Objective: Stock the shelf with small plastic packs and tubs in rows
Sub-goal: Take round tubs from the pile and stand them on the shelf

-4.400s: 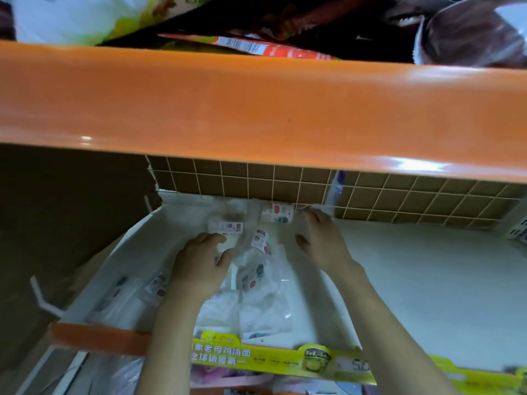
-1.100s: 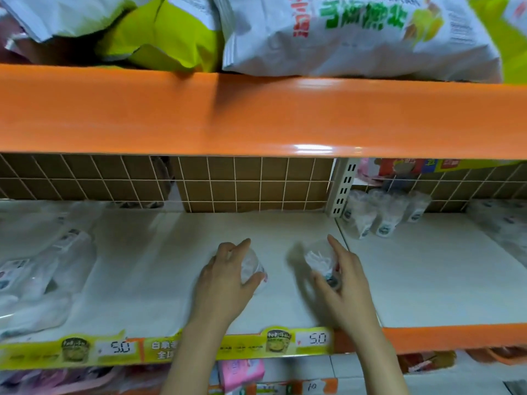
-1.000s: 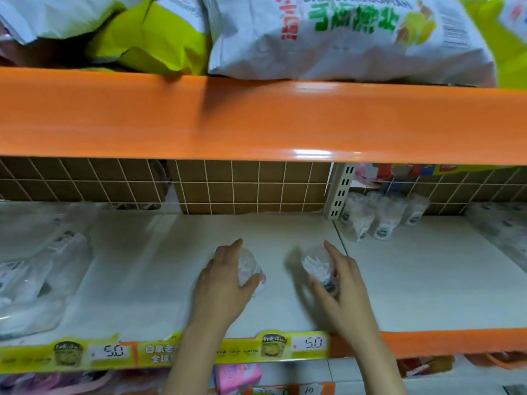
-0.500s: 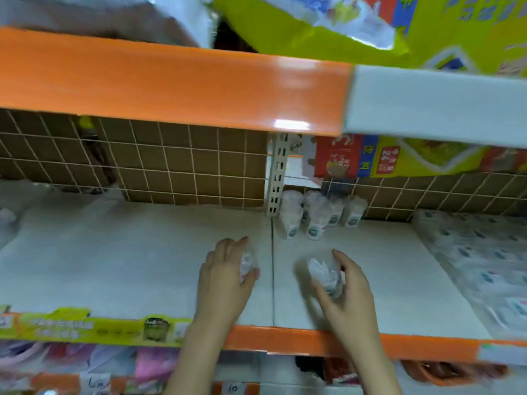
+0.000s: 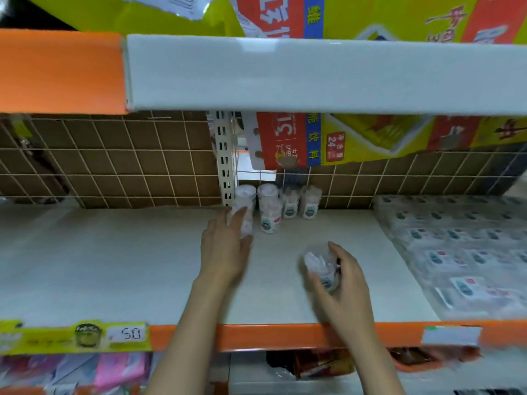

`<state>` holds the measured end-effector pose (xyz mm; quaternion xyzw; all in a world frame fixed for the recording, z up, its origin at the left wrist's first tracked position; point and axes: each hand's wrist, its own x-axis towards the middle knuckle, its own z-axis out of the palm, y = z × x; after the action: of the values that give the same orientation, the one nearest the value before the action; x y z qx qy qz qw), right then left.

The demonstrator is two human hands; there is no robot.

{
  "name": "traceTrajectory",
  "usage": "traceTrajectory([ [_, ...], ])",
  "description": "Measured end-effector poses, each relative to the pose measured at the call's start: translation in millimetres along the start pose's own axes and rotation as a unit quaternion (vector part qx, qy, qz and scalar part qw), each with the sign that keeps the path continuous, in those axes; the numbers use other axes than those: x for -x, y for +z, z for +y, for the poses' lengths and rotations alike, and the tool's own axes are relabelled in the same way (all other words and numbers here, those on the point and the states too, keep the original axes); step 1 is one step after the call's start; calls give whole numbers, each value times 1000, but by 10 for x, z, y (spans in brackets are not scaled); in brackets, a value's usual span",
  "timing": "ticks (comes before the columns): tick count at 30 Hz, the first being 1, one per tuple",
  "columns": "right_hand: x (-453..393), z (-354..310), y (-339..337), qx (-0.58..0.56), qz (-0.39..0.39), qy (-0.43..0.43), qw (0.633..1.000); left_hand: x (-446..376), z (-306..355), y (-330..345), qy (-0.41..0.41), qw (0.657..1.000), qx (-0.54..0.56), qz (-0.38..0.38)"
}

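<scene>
Here, a clear tub [image 5: 321, 266] with a small round label, white contents inside, is gripped by the right hand [image 5: 343, 276] over the shelf [image 5: 114, 266] middle, near its front edge. A second tub [image 5: 244, 220] is held by the left hand [image 5: 225, 249], just before the row of tubs [image 5: 285, 205] at the rear edge. Flat packs [image 5: 456, 252] lie along the right.

A shop aisle; tiered shelving with orange front edges [image 5: 285, 336] carries goods; a yellow price strip [image 5: 74, 336] at the shelf's front left edge reads 5.0; wire-grid backing [image 5: 114, 161] and a slotted upright [image 5: 225, 158] stand at the rear edge; printed cartons [image 5: 328, 138] fill the tier above.
</scene>
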<state>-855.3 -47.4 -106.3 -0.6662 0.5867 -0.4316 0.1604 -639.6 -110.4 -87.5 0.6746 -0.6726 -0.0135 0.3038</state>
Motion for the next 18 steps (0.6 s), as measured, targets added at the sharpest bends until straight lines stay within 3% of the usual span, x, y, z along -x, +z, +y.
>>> traceTrajectory([
  [8, -157, 71, 157, -21, -19, -32, 999, 6, -85, 243, -6, 999, 39, -21],
  [13, -244, 71, 300, -56, -48, -24, 997, 131, -246, 228, -24, 991, 128, -20],
  [18, -491, 47, 449, -88, -57, -16, 994, 464, -382, 73, -29, 998, 62, -12],
])
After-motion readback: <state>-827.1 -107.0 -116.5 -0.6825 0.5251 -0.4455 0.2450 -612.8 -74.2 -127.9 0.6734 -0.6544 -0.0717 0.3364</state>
